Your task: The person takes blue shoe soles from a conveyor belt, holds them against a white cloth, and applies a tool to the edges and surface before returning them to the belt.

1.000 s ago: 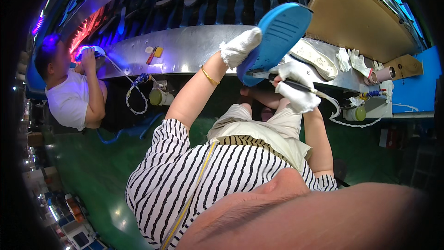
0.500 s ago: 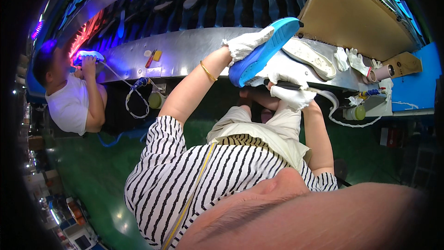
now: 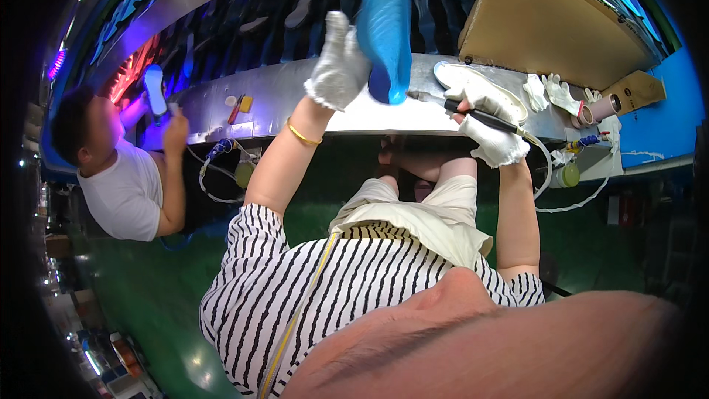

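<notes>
My left hand (image 3: 340,63), in a white knit glove, holds a blue shoe sole (image 3: 387,37) on end above the metal bench. The fingers are partly hidden behind the sole. My right hand (image 3: 496,129), gloved too, is closed round a black-handled tool (image 3: 484,117) with a thin pale tip. A white hose (image 3: 543,146) runs from the tool's back end. That tip points at the sole's lower end; I cannot tell whether it touches. Just beyond my right hand, a white shoe sole (image 3: 452,76) lies on the bench, partly covered by the glove.
The metal bench (image 3: 284,92) runs across, with dark, blue-lit shoe parts behind it. A cardboard sheet (image 3: 554,18), white gloves (image 3: 563,96) and a tape roll (image 3: 607,107) are at right. On the left, a person (image 3: 122,170) holds another sole (image 3: 155,89).
My left hand has swung the blue sole from a slant to upright and moved left and up. My right hand has come out from beneath it, baring the tool. The person at left has turned their sole upright.
</notes>
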Motion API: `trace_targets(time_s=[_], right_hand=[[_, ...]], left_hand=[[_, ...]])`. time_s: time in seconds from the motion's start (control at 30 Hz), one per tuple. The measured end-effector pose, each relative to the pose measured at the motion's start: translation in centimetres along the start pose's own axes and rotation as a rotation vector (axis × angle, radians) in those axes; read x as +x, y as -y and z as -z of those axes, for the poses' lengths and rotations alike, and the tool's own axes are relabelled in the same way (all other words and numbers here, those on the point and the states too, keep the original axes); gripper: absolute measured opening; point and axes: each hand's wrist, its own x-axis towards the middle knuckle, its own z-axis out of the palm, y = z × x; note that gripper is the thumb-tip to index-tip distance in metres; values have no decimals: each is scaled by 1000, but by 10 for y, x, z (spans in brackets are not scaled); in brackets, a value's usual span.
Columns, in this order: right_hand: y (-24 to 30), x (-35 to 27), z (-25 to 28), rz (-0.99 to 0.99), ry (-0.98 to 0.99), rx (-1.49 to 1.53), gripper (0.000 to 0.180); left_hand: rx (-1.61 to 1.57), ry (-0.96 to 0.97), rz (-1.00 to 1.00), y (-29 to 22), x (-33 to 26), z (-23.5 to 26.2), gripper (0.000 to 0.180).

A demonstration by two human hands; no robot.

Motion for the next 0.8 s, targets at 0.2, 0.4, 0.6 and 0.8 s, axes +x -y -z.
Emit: trace_targets(time_s=[0.2, 0.4, 0.6, 0.8], right_hand=[[-9, -17, -15, -82, -109, 67, 20], [-29, -32, -30, -202, -247, 183, 20], [-30, -24, -38, -127, -293, 100, 18], [-23, -43, -35, -163, -167, 296, 20]], left_hand=[[-503, 80, 472, 40, -19, 57, 89], [-698, 13, 363, 115, -60, 40, 62], [-603, 61, 291, 133, -57, 5, 63], [-365, -22, 245, 115, -53, -4, 71]])
